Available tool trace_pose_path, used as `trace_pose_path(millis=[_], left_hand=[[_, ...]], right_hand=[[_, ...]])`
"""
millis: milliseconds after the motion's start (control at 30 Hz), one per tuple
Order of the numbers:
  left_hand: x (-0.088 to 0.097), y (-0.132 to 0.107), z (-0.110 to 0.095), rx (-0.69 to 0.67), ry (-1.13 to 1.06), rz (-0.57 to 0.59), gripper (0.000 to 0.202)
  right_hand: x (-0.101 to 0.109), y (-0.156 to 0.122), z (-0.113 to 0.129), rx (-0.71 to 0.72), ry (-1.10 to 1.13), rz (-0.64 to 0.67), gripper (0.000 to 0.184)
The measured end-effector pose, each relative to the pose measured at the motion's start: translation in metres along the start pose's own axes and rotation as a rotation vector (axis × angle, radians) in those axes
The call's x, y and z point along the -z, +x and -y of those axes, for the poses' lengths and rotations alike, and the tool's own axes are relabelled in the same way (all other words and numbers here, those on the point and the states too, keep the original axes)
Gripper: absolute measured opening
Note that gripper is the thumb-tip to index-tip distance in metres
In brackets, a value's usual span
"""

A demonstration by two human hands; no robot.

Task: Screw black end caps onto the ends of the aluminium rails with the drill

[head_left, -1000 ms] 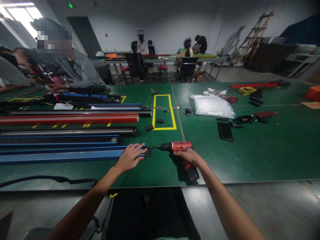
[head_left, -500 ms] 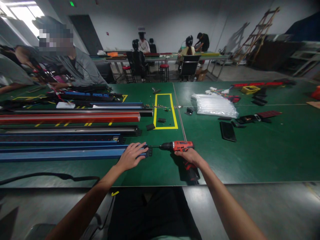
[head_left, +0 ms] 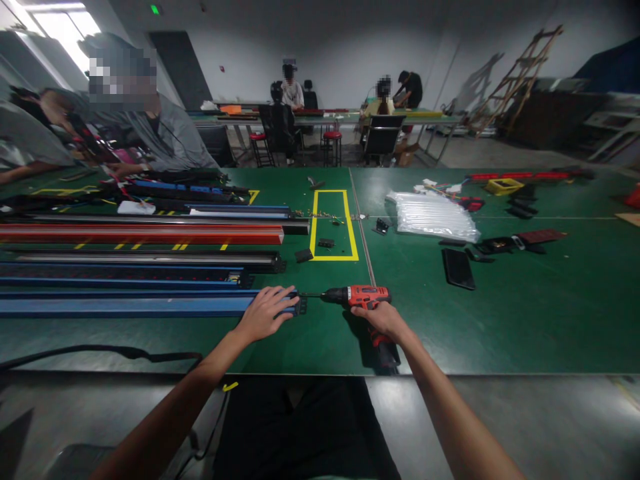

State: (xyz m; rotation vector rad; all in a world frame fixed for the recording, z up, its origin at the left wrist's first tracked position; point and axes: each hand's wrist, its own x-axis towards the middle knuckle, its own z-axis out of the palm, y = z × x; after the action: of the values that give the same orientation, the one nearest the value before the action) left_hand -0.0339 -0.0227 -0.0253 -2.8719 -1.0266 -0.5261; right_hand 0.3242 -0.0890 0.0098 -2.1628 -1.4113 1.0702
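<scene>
My left hand (head_left: pixel 267 312) is laid over the right end of a long blue channel rail (head_left: pixel 150 305), its fingers and thumb gripping across it. A black end piece (head_left: pixel 303 305) with openings sticks out just past my fingertips. In my right hand (head_left: pixel 380 317) is an orange and black cordless drill (head_left: pixel 367 295), my fingers wrapped round its handle. The drill lies level, with its long thin bit (head_left: pixel 313 295) pointing left. The bit's tip meets the rail's end near my left fingers; the exact contact is too small to make out.
More rails, including an orange one (head_left: pixel 200 233), lie parallel beyond. Small screws (head_left: pixel 325 215) and black end pieces (head_left: pixel 327 243) lie around a yellow taped rectangle (head_left: pixel 353 243). Rightward are a phone (head_left: pixel 459 269) and a plastic-wrapped bundle (head_left: pixel 433 217). A co-worker (head_left: pixel 165 137) is at far left.
The view has shifted slightly, so the scene sits a little lower and farther right. Both hands, the drill and the blue rail keep the same places relative to each other.
</scene>
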Motion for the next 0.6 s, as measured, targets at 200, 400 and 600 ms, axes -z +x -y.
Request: trace_pose_path(millis=[200, 400, 600], left_hand=[[-0.0014, -0.0001, 0.0002, 0.01, -0.022, -0.011, 0.041], [-0.0034, -0.0006, -0.0002, 0.023, -0.011, 0.0, 0.042], [-0.0021, -0.0002, -0.0005, 0.027, -0.028, 0.006, 0.042]], right_hand=[[-0.0006, 0.0003, 0.0005, 0.02, 0.004, -0.001, 0.038], [-0.0019, 0.0013, -0.0001, 0.02, 0.013, 0.009, 0.042], [-0.0008, 0.0027, 0.0027, 0.006, -0.022, 0.023, 0.036]])
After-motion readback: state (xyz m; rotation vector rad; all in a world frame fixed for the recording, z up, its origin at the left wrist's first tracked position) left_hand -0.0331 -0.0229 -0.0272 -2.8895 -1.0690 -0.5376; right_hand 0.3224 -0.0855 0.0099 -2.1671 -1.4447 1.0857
